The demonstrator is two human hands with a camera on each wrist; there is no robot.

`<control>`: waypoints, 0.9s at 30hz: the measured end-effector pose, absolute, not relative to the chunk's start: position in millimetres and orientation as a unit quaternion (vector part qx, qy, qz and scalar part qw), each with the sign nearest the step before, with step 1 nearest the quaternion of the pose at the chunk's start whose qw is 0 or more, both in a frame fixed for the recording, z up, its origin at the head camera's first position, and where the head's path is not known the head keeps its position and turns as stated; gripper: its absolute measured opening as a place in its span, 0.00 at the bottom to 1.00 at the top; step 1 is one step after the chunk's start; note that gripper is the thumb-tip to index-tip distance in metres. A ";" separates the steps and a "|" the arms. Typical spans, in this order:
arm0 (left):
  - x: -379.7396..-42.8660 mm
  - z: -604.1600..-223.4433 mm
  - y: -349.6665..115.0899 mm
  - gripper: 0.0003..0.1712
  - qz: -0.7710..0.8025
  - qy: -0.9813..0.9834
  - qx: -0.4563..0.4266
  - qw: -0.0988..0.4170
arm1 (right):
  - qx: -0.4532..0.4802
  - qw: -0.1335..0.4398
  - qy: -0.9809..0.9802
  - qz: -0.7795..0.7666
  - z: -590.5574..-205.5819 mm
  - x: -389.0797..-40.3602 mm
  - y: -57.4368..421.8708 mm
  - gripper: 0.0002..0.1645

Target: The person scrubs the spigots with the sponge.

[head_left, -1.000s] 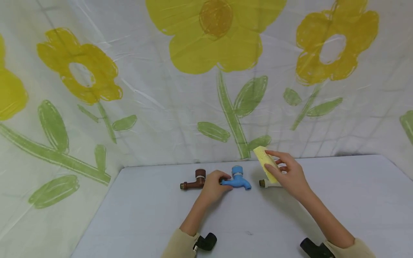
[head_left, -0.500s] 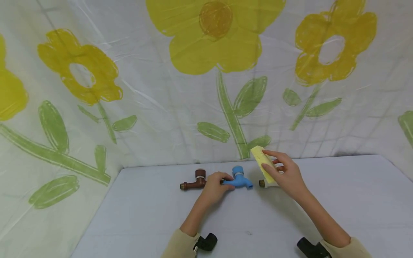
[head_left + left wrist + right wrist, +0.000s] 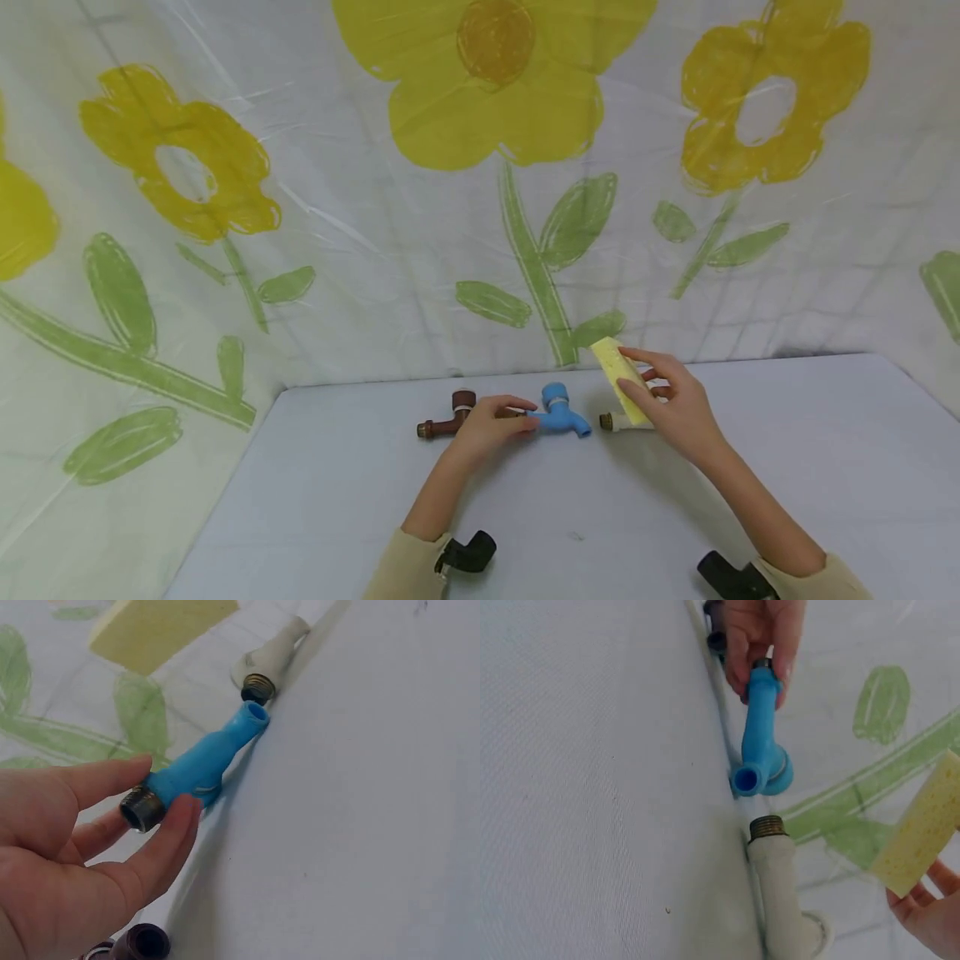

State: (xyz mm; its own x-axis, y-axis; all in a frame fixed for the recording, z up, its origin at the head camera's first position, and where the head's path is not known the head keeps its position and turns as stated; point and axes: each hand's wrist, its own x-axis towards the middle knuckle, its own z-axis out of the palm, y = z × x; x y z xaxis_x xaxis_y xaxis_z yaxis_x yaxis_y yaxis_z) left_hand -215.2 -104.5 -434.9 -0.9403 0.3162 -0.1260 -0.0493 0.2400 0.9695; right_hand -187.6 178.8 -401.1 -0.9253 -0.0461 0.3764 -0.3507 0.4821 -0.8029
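While my left fingers pinch the blue tap around its threaded end, its body reaches out to the right of my fingertips, spout dipping, round cap standing up on top. And over on the other side, my right fingers have the yellow sponge nipped against the thumb, tilted, up above the white tap! That white one lies below those fingers, threaded end facing the blue spout, near but apart. To the left of my left fingers, partly hidden by the hand, there's the brown tap. So the count: three taps, one blue, one white, one brown, and a single sponge, the taps in a row towards the table's far edge. Beyond my fingers hangs a cloth, parts of four yellow flowers showing.
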 end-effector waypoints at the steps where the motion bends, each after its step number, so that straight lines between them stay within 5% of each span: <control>1: -214.5 -434.8 -105.6 0.18 0.632 0.753 0.074 0.166 | 0.116 0.153 -0.847 0.496 -401.2 -187.9 179.6 0.27; 6: -211.8 -437.5 -107.9 0.20 0.706 0.679 0.027 0.199 | 0.113 0.156 -0.848 0.494 -400.6 -189.1 182.6 0.28; 18: -211.0 -433.5 -106.4 0.21 0.744 0.650 0.018 0.154 | 0.123 0.172 -0.848 0.486 -400.3 -188.8 181.9 0.27; 27: -205.5 -408.1 -101.5 0.22 0.767 0.625 0.051 0.135 | 0.173 0.250 -0.837 0.454 -399.2 -183.9 174.3 0.27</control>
State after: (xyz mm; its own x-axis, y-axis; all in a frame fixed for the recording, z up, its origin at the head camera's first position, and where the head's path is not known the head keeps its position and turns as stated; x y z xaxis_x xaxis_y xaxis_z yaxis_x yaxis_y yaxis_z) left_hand -205.5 -101.5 -408.1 -0.9581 0.2713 -0.0915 -0.1443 -0.1815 0.9727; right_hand -183.9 174.3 -399.2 -0.8155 -0.0634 0.5753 -0.5169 0.5271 -0.6745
